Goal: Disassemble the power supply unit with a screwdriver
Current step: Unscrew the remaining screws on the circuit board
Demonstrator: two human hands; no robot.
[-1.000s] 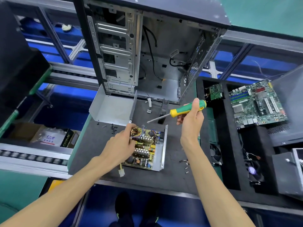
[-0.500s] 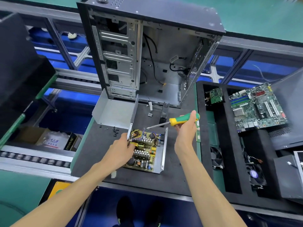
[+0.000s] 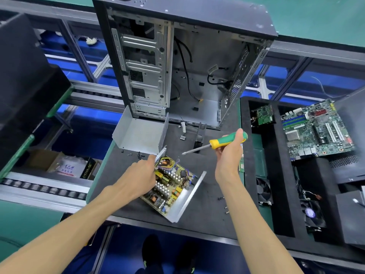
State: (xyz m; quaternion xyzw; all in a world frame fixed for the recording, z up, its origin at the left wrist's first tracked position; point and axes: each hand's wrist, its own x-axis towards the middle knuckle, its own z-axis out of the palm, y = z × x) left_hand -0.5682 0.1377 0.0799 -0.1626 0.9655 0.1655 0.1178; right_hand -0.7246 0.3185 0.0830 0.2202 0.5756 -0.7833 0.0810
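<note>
1. The power supply (image 3: 173, 186) lies open on the black mat (image 3: 207, 210) in front of me, below the empty computer case (image 3: 177, 62). Its removed cover (image 3: 138, 135) sits just behind it. I judge the tray stiff sheet metal with sharp edges, fairly heavy, likely to slide unless pinned.
2. The circuit board (image 3: 169, 180) inside looks fragile, crowded with coils and fins, so I would grip metal walls, not parts.
3. My left hand (image 3: 138, 177) holds the unit's near-left wall, fingers curled over the edge, thumb up by the corner.
4. My right hand (image 3: 229, 153) is wrapped around the screwdriver (image 3: 217, 144), its tip hovering above the board, touching nothing.
5. Loose screws (image 3: 138, 154) lie on the mat, small and easy to scatter.
</note>
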